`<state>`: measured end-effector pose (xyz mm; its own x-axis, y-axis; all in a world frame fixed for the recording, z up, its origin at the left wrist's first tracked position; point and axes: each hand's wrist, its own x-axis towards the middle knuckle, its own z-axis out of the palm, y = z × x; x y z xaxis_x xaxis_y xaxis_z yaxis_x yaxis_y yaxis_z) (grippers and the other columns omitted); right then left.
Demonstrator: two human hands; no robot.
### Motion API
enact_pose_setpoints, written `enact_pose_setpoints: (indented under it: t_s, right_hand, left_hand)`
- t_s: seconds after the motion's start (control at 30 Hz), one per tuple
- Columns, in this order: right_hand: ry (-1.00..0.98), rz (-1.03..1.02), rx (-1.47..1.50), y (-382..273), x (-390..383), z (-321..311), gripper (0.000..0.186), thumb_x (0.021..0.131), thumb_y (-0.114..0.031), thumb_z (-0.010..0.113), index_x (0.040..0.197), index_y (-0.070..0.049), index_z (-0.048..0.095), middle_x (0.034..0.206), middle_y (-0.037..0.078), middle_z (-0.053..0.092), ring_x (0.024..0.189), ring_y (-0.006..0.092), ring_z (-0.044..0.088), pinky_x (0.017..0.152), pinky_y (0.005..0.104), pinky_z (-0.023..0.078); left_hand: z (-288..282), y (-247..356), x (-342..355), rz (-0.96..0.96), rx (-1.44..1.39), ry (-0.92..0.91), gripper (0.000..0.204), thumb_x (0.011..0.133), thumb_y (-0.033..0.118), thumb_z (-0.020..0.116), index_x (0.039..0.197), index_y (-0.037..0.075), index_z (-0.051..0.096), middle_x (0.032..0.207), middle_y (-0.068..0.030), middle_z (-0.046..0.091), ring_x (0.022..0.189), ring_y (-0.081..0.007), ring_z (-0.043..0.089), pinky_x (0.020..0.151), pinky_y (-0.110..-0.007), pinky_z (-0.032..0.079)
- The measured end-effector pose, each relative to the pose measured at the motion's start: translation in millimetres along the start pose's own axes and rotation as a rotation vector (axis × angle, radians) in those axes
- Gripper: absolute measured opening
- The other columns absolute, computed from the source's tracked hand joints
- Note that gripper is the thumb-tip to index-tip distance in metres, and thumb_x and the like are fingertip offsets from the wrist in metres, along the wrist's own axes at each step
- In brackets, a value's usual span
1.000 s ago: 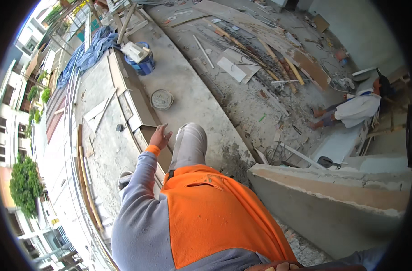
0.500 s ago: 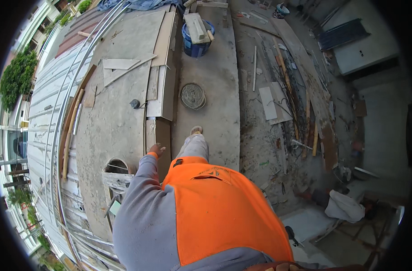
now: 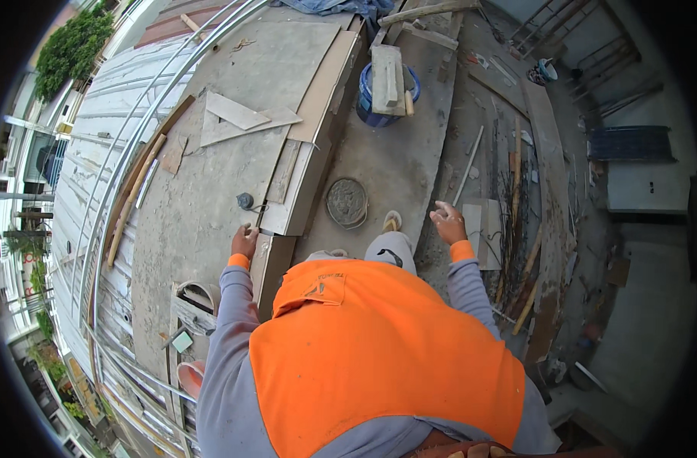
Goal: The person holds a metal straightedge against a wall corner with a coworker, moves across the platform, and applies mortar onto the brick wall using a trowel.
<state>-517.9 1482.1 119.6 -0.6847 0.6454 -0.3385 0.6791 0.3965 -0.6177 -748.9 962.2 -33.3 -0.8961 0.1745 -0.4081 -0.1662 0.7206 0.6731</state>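
My left hand (image 3: 245, 240) is over the raised ledge on the left, its loosely bent fingers apart and nothing seen in them. Near its fingertips are the corner of a pale tile-like panel (image 3: 278, 217) and a small dark round object (image 3: 245, 201). My right hand (image 3: 448, 223) hangs in the air to the right of my foot, fingers apart and holding nothing. Ahead of my feet, between the hands, stands a round bucket of wet grey mortar (image 3: 347, 200). Farther off, a mortar-crusted float (image 3: 387, 80) lies across a blue bucket (image 3: 378, 119).
Cut tile pieces (image 3: 236, 111) lie on the concrete ledge at left, beside wooden strips (image 3: 135, 200) and metal roofing (image 3: 104, 153). A lower floor at right holds planks (image 3: 549, 229), rods and rubble. A cement-stained container (image 3: 195, 309) stands near my left elbow.
My right hand has come into view at the right. I have moved forward, nearer the mortar bucket, and the view has turned. Another person at the lower right is no longer seen.
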Motion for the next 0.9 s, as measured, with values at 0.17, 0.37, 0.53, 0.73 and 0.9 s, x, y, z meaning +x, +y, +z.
enact_pose_setpoints:
  t_s: [0.17,0.37,0.53,0.73,0.9]
  right_hand:
    - [-0.142,-0.06,-0.04,-3.0,203.1,-2.5,0.046,0.08,-0.026,0.066,0.119,-0.001,0.058,0.111,0.02,0.064,0.099,0.0289,0.063,0.087,0.0354,0.048]
    - [-0.208,0.003,-0.339,38.1,479.0,61.1,0.061,0.076,-0.03,0.068,0.123,0.004,0.052,0.124,0.024,0.055,0.119,0.0353,0.051,0.099,0.0389,0.041]
    - [-0.307,0.225,-0.323,103.2,640.8,140.9,0.089,0.069,-0.035,0.076,0.135,0.01,0.035,0.139,0.026,0.041,0.13,0.0329,0.04,0.108,0.0348,0.032]
    - [-0.398,0.516,-0.358,108.4,722.3,198.4,0.085,0.069,-0.023,0.073,0.139,-0.007,0.03,0.113,0.013,0.058,0.086,0.0283,0.058,0.069,0.042,0.048]
    - [-0.315,0.403,-0.521,134.7,767.4,217.5,0.061,0.066,-0.031,0.072,0.116,-0.004,0.05,0.101,0.013,0.061,0.08,0.0299,0.061,0.068,0.0416,0.051]
  left_hand:
    - [29.8,-48.9,-45.1,-0.281,0.011,0.235,0.045,0.09,0.026,0.058,0.123,-0.004,0.051,0.102,-0.0178,0.066,0.078,-0.0189,0.065,0.069,-0.03,0.053]
    - [149.7,27.5,-201.5,-0.76,0.214,0.166,0.047,0.087,0.03,0.064,0.118,-0.003,0.056,0.099,-0.0162,0.066,0.08,-0.017,0.063,0.071,-0.029,0.051]
    - [222.9,168.4,-255.8,-1.043,-0.212,-0.048,0.058,0.082,0.041,0.066,0.121,-0.001,0.055,0.11,-0.0206,0.063,0.107,-0.0335,0.059,0.092,-0.04,0.045]
    - [247.9,247.6,-232.7,-1.161,-0.278,0.16,0.056,0.086,0.04,0.061,0.122,-0.001,0.052,0.117,-0.0211,0.06,0.107,-0.0336,0.058,0.09,-0.038,0.045]
    - [269.9,271.7,-212.8,-1.16,-0.352,0.347,0.052,0.09,0.036,0.058,0.126,-0.001,0.049,0.115,-0.0198,0.06,0.107,-0.0304,0.058,0.091,-0.037,0.045]
